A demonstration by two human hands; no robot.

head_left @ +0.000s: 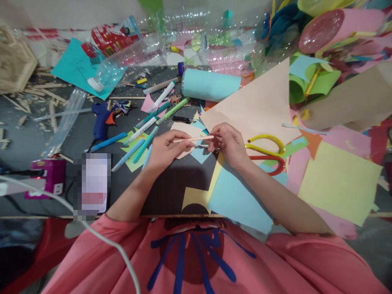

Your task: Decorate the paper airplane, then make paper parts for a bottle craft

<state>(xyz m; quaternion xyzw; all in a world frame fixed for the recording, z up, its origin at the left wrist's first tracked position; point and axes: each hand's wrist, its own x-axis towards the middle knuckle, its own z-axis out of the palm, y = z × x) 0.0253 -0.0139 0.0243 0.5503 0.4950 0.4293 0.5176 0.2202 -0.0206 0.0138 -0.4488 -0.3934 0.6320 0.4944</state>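
Observation:
A thin peach strip, seemingly folded or rolled paper (202, 139), stretches between my two hands above the table. My left hand (167, 149) pinches its left part between thumb and fingers. At the other end, the fingertips of my right hand (229, 143) are closed on the strip. Below lie small peach and light blue paper scraps (202, 155). Scissors (280, 143) with a yellow and a red handle lie under and beside my right wrist, their blades partly hidden by that hand.
Several markers (145, 145) lie left of my hands, near a blue glue gun (101, 120) and a phone (94, 179). Behind are a blue paper-wrapped bottle (211, 85), clear plastic bottles and a large peach sheet (260, 102). Yellow paper (339, 181) lies right; a white cable (101, 239) crosses lower left.

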